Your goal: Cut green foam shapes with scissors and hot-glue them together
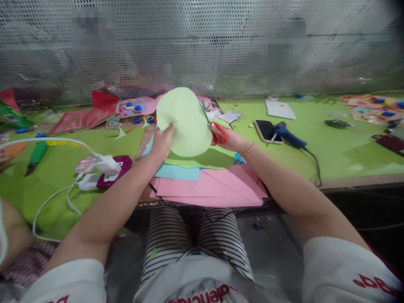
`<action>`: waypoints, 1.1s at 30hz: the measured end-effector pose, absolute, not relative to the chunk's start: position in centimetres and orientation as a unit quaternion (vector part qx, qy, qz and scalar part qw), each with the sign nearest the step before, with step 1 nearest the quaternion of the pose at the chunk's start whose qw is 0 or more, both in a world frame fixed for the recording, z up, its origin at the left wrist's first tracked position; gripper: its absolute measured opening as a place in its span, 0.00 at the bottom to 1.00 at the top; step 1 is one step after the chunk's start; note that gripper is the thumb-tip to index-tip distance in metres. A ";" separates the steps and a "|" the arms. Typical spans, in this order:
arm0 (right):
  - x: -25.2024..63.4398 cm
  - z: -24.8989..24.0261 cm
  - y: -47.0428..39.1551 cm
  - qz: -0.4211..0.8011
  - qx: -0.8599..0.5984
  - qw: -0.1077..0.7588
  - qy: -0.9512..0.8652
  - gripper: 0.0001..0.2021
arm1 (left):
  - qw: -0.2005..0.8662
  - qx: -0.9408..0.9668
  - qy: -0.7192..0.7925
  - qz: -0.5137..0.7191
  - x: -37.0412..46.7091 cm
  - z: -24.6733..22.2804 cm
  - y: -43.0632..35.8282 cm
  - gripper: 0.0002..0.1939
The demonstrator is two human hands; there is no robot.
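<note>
My left hand (164,141) pinches the left edge of a light green sheet of paper (187,122), cut into a rounded shape and raised above the table. In my right hand (230,136) is a pair of scissors with red handles (219,134). Their blades point up and left along the paper's right edge; whether they are spread I cannot make out. Beneath the paper lie another green sheet (202,159), a blue sheet (178,172) and several pink sheets (208,189) at the table's front edge.
Right of my hand lie a phone (261,130) and a blue glue gun (288,134) with its cord. To the left are a purple power strip (126,162) with white chargers and a green utility knife (37,155). A perforated metal panel (189,46) rises behind the table.
</note>
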State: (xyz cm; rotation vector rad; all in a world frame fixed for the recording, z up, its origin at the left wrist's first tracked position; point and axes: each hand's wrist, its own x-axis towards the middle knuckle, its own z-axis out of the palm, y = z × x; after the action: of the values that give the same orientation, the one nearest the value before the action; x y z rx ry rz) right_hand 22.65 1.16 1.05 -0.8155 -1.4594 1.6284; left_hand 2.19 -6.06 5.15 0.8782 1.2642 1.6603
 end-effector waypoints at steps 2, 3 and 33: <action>22.6 1.1 1.1 0.634 -0.327 0.397 -0.578 0.21 | 0.419 0.353 0.507 0.665 2.1 5.1 -6.0 0.20; 22.5 1.1 1.1 0.631 -0.330 0.399 -0.578 0.20 | 0.417 0.355 0.509 0.664 2.1 5.0 -6.0 0.20; 23.7 1.9 2.5 0.473 -0.398 0.510 -0.598 0.22 | 0.514 0.351 0.417 0.662 0.8 2.1 -2.8 0.16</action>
State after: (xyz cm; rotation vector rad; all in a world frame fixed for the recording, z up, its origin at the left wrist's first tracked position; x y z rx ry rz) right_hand 23.74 2.46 1.91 -0.9587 -1.4395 1.1394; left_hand 0.76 -2.76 2.15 0.8444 1.0016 1.5921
